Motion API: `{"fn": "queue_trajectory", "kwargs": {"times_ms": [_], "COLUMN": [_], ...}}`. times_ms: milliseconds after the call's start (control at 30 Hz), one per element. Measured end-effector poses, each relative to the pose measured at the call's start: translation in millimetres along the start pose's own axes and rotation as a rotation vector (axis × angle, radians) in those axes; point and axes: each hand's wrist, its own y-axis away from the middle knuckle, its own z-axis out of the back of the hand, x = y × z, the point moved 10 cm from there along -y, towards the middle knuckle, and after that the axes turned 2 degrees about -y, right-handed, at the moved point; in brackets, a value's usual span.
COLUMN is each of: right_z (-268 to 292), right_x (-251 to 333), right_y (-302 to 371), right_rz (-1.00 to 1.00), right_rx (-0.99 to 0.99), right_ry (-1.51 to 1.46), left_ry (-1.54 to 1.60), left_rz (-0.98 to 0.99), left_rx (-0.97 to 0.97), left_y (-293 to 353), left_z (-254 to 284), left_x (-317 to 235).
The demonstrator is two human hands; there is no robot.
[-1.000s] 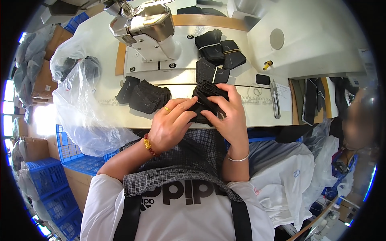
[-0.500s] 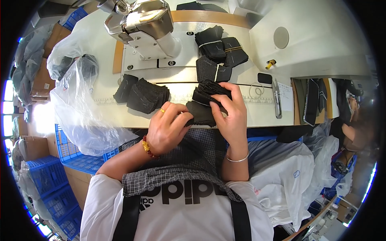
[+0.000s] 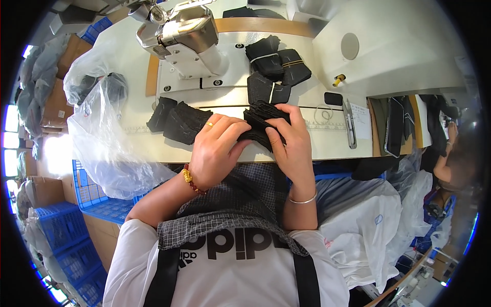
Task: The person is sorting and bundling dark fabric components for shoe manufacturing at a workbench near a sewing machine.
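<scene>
Between my hands, at the front edge of the table, is a stack of black fabric pieces (image 3: 263, 113), its layers fanned and bent upward. My right hand (image 3: 294, 140) pinches its right side, thumb in front and fingers behind. My left hand (image 3: 215, 148) is closed on the stack's left lower edge, its fingers curled over the cloth and the thumb beneath them. Just left of that hand lies another pile of black fabric pieces (image 3: 186, 123), partly covered by my knuckles. Beyond my hands lie tied bundles of black pieces (image 3: 266, 59), some with pale or yellowish bands.
A sewing machine head (image 3: 186, 41) stands at the back left. Clear plastic bags (image 3: 99, 138) drape over the table's left edge. At right lie metal tweezers (image 3: 350, 125) and a small black pad (image 3: 333, 99). Blue crates (image 3: 71, 230) stand lower left; another person's arm (image 3: 445, 161) shows far right.
My left hand has moved up and slightly right onto the stack, its fingers reaching farther over the cloth. The lower part of the stack has been lifted and bent toward the rest.
</scene>
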Motion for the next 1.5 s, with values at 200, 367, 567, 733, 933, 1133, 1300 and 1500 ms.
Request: {"fn": "queue_trajectory", "kwargs": {"times_ms": [200, 367, 567, 733, 933, 1133, 1300, 1500], "right_z": [0, 7, 10, 10, 5, 4, -4, -17], "right_x": [3, 5, 4, 9, 17, 25, 29, 42], "right_y": [0, 2, 4, 3, 4, 5, 9, 10], "right_rz": [-0.001, 0.012, 0.046, 0.053, 0.089, 0.125, 0.154, 0.232], "right_rx": [0.017, -0.035, -0.057, -0.027, 0.04, 0.021, 0.039, 0.028], "right_ry": [0.032, 0.021, 0.012, 0.015, 0.121, 0.167, 0.109, 0.193], "left_ry": [-0.038, -0.253, -0.3, -0.168, 0.288, 0.533, 0.38, 0.525], "left_rz": [0.021, -0.166, -0.118, -0.026, 0.117, 0.303, 0.318, 0.459], "left_rx": [-0.004, 0.009, 0.081, 0.088, 0.059, 0.021, -0.093, -0.084], "left_y": [0, 1, 0, -10, -1, -12, -6, -3], "left_z": [0, -12, -20, -21, -35, -42, -36, -36], "left_x": [-6, -21, -26, -12, 15, 18, 23, 41]}}
